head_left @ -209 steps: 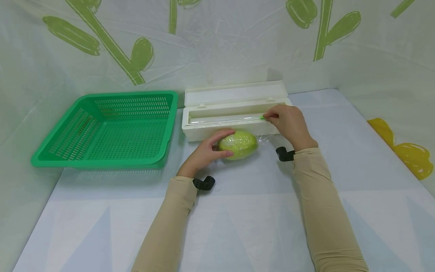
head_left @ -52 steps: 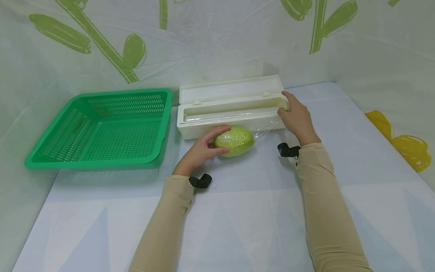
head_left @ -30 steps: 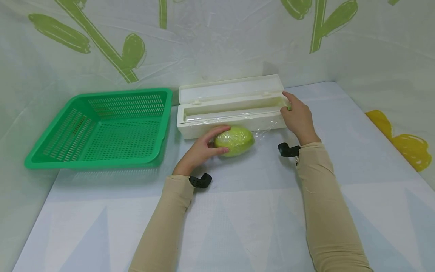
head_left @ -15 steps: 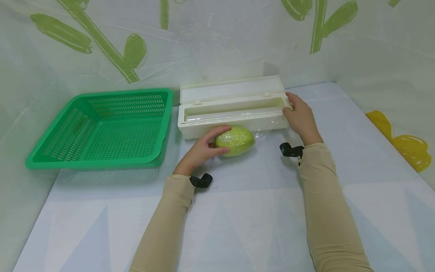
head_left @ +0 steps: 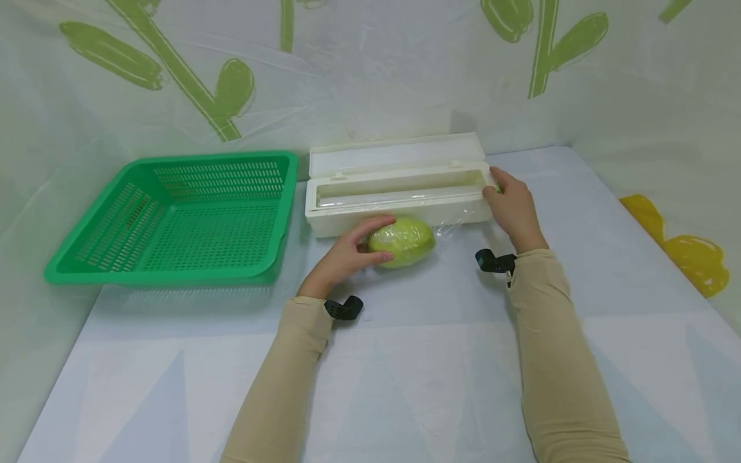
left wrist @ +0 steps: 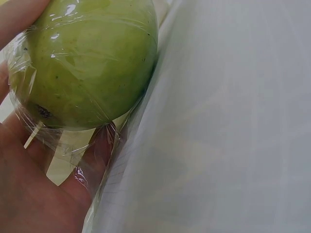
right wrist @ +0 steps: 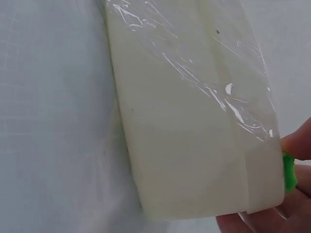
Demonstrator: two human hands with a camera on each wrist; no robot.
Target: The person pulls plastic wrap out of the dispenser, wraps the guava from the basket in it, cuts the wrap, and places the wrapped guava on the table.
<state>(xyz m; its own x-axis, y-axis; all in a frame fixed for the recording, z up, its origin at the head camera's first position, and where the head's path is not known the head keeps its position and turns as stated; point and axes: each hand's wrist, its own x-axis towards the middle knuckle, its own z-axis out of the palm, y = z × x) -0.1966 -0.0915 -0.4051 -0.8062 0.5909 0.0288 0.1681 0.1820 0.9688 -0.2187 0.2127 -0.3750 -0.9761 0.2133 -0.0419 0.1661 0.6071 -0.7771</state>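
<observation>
My left hand [head_left: 341, 260] grips a yellow-green oval fruit [head_left: 403, 242] wrapped in cling film, with thumb and fingers around its left end. In the left wrist view, wrinkled film on the fruit [left wrist: 92, 68] also spreads over the fingers. Right behind it stands a white cling film box [head_left: 434, 211], lid raised, with a clear roll [head_left: 399, 195] inside. Film runs from the box front down toward the fruit. My right hand [head_left: 515, 206] holds the box's right end. A green slide cutter [right wrist: 289, 172] shows there between thumb and fingers in the right wrist view.
A green slotted plastic basket [head_left: 173, 278] stands on the left of the white table [head_left: 428, 379], close to the box. The printed wall sheet [head_left: 376, 83] rises just behind the box lid.
Seven seconds ago my right hand pinched the green cutter inboard of the box's right end; now cutter and hand are at that end. The box shifted slightly right lately. My left hand stays on the fruit.
</observation>
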